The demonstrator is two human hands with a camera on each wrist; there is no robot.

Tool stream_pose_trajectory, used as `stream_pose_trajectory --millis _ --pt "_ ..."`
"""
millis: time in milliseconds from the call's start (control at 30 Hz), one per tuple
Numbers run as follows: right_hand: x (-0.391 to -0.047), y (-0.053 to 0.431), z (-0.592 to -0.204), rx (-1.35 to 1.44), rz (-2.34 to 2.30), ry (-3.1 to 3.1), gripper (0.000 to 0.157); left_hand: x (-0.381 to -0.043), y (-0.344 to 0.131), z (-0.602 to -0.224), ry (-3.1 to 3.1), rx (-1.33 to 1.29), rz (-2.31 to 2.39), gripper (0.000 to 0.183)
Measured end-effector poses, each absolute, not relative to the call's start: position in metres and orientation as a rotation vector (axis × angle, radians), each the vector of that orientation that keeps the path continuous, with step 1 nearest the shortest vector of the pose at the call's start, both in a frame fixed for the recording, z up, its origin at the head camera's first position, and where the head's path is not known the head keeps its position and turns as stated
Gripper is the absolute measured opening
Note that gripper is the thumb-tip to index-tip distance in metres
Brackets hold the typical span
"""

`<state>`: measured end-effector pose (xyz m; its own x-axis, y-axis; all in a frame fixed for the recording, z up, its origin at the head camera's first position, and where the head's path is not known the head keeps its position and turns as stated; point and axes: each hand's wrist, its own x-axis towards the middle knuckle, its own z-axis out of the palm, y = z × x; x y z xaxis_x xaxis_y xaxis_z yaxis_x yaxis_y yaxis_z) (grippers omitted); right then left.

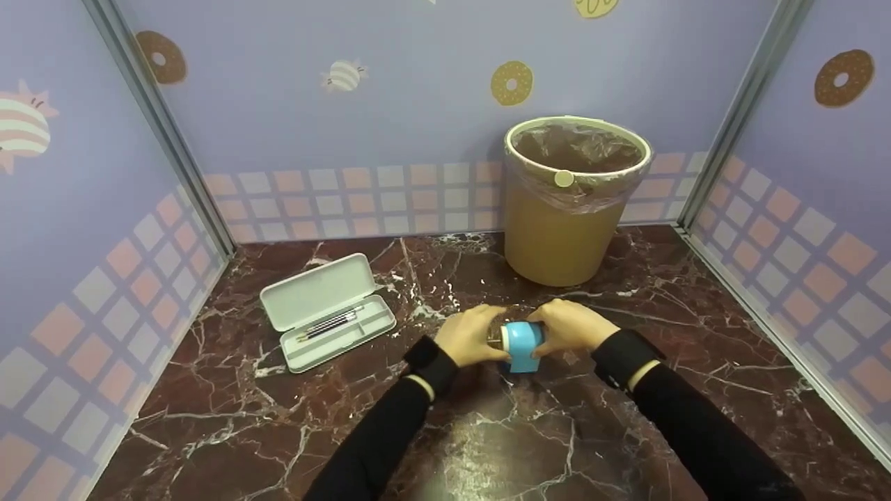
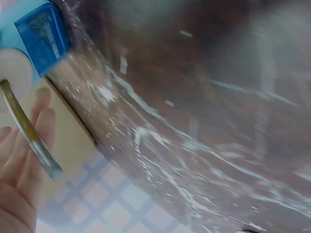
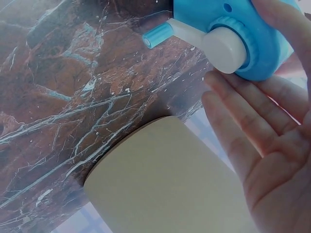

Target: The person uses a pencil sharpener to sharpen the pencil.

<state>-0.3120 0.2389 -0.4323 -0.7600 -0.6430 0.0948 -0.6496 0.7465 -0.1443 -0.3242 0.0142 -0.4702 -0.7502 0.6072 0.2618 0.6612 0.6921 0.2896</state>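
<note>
A light blue pencil sharpener (image 1: 523, 339) is between the two hands near the middle of the table. My right hand (image 1: 576, 325) grips its right side, thumb in front and fingers behind. On that side, the right wrist view shows a white crank hub (image 3: 224, 50) with a blue-tipped handle (image 3: 158, 35). A short brownish pencil (image 2: 28, 127) with a silvery end juts from the white round front of the sharpener. Beside the pencil is my left hand (image 1: 468, 335), fingers spread loosely around it without pinching it. A darker blue drawer (image 2: 43, 36) shows on the sharpener's body.
An open pale pencil case (image 1: 317, 278) lies to the left, with several pens or pencils (image 1: 330, 324) inside. Behind the hands, toward the right, stands a tan bin (image 1: 560, 236) with a clear liner. Patterned panels (image 1: 411, 104) enclose the marbled tabletop (image 1: 501, 445).
</note>
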Motion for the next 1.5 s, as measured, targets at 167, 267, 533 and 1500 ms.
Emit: stream_pose_trajectory --millis 167,267,533,1500 --pt "-0.312 0.239 -0.432 1.058 0.288 -2.916 0.033 -0.321 -0.003 -0.476 -2.626 -1.104 -0.577 0.048" --pt "-0.313 0.238 -0.431 1.059 0.277 -2.918 0.033 -0.320 -0.009 -0.480 -2.565 -1.104 -0.572 0.031" --pt "-0.314 0.236 -0.431 1.034 0.263 -2.951 0.035 -0.319 -0.018 -0.483 -2.476 -1.101 -0.503 0.012" --pt "-0.311 0.234 -0.428 1.004 0.248 -2.983 0.037 -0.331 -0.025 -0.472 -2.553 -1.232 -0.546 0.008"
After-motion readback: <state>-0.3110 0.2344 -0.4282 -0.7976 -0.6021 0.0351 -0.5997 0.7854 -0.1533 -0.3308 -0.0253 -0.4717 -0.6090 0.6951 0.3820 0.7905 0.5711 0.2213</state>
